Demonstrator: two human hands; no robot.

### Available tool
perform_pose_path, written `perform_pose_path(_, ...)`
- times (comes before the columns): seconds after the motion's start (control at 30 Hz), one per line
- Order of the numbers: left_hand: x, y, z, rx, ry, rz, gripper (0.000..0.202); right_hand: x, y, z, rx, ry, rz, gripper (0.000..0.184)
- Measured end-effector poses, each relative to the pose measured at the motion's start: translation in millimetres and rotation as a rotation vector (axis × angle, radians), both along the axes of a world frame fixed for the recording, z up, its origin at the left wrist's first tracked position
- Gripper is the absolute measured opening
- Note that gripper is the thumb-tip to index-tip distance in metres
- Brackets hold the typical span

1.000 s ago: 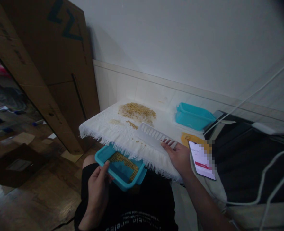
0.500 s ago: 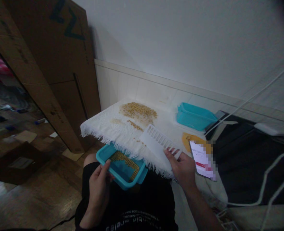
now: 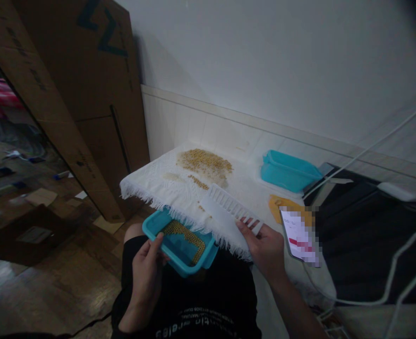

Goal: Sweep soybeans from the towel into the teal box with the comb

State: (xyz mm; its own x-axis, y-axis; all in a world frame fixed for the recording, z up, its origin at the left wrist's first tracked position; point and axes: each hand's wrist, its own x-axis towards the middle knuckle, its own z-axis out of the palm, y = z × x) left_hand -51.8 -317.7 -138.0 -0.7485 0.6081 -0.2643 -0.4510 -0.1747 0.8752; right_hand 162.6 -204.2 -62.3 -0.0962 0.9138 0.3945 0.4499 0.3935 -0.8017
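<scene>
My left hand grips the near left rim of a teal plastic tray, held just under the fringed front edge of a white cloth. Yellow beans lie in a band inside the tray. My right hand is closed on a white slotted scraper, whose edge rests on the cloth near its front. A pile of yellow beans sits at the back of the cloth, with a smaller streak in front of it.
A second teal container stands at the back right. A phone lies beside my right hand on an orange item. White cables cross a dark surface on the right. Large cardboard boxes lean at the left.
The scraper has slid toward the cloth's front edge, with my right hand drawing back. The tray under the edge has barely moved.
</scene>
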Motion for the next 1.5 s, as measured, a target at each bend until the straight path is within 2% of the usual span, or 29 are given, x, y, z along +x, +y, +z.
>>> perform_pose_path(0.37,0,-1,1.5,0.024,0.002,-0.004,0.042,-9,-11,6.0,0.033,-0.053,0.106,0.03)
perform_pose_path(0.47,0,-2,1.5,0.006,0.001,-0.007,0.043,-8,4,8.7,0.067,-0.036,0.016,0.033)
perform_pose_path(0.6,-1,-2,-1.1,0.004,0.002,-0.007,0.043,-7,41,10.8,0.138,-0.042,-0.13,0.041)
perform_pose_path(0.7,-2,-1,-2.2,0.012,0.009,-0.003,0.043,-9,62,8.4,0.159,-0.082,-0.111,0.041)
perform_pose_path(0.8,-2,-1,-0.4,0.005,0.009,0.002,0.043,-12,70,4.1,0.14,-0.117,-0.078,0.039)
perform_pose_path(1.0,-2,0,3.2,0.0,-0.009,0.008,0.044,-13,65,3.3,0.109,-0.105,-0.036,0.04)
perform_pose_path(1.2,-4,0,1.7,-0.009,0.012,0.013,0.044,-14,50,8.3,0.067,-0.079,-0.02,0.039)
perform_pose_path(1.5,-4,0,-0.7,0.0,-0.004,0.007,0.043,-11,41,4.5,0.049,-0.046,0.009,0.039)
